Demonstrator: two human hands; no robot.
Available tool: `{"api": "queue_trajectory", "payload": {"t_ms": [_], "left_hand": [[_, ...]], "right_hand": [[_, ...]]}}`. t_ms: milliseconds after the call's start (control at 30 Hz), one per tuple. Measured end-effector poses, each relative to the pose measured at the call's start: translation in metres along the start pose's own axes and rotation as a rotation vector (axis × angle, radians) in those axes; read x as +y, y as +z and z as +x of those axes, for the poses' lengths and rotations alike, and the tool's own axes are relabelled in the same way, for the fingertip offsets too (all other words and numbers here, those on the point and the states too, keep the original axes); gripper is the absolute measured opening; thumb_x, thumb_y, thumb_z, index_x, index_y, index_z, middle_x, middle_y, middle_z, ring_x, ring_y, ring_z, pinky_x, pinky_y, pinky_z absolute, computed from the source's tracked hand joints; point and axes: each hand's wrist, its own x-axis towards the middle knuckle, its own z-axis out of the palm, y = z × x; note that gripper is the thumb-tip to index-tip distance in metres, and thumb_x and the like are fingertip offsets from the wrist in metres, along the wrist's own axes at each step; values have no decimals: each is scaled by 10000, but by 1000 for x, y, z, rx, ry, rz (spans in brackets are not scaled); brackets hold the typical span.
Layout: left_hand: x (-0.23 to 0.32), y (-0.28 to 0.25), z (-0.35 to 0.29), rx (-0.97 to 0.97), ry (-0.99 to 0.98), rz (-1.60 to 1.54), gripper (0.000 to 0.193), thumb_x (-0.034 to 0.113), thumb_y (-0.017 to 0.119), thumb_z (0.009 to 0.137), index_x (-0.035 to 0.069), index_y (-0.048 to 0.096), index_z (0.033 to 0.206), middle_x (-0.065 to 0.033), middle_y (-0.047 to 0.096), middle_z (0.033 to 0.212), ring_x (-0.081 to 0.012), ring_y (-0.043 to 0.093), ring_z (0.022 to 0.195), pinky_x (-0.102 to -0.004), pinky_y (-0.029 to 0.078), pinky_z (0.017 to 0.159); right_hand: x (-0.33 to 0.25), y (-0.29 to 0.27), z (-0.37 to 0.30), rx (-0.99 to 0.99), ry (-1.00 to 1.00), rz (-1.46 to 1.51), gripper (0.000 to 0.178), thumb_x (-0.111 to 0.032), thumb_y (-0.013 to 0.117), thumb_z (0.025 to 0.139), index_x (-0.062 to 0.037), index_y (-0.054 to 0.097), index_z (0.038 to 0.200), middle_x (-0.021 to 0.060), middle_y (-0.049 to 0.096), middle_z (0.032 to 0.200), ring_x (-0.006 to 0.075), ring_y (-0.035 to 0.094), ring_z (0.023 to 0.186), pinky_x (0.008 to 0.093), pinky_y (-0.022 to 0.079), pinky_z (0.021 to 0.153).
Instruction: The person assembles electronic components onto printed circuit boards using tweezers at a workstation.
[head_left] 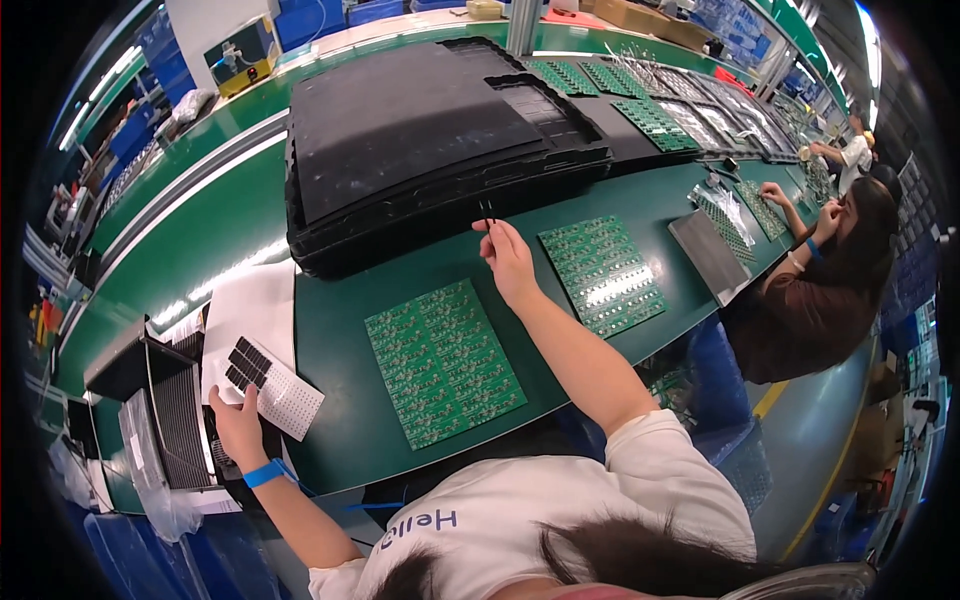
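My right hand (507, 258) pinches a pair of thin dark tweezers (488, 212), tips pointing up, just in front of the black trays. At the left, my left hand (238, 428) grips the lower edge of a white sheet (222, 377) with its thumb and fingers apart. Rows of black rectangular pieces (248, 362) lie on that sheet, and a white card with small dots (290, 403) sits beside them. Between my arms a green circuit board panel (445, 365) lies flat on the table. A second circuit board panel (603, 275) rests to the right of my right forearm.
Stacked black trays (420, 130) fill the table's far side. More green panels (655, 125) lie beyond them. A ribbed black rack (175, 410) stands at the far left. At the right, a co-worker (825, 270) works over another panel. A blue wristband (265, 472) circles my left wrist.
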Motion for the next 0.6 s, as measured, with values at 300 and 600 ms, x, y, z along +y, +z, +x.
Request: {"api": "queue_trajectory", "payload": {"t_ms": [300,600], "left_hand": [[9,-7,-1,-37,-41,-62,764,274,756,727,46,405,1366,-221,582,1225,-333,590,1101,-394,458,924],[24,-50,-6,-195,223,-889,612,-23,684,786,-6,464,1356,60,478,648,-22,398,571,-177,283,513]], "right_hand": [[-3,7,0,8,59,29,281,-243,425,1002,-46,617,1061,-53,467,705,22,393,627,182,294,542],[3,6,-1,-4,35,22,257,-208,445,995,-30,621,1051,-55,467,703,24,406,643,181,315,564]]}}
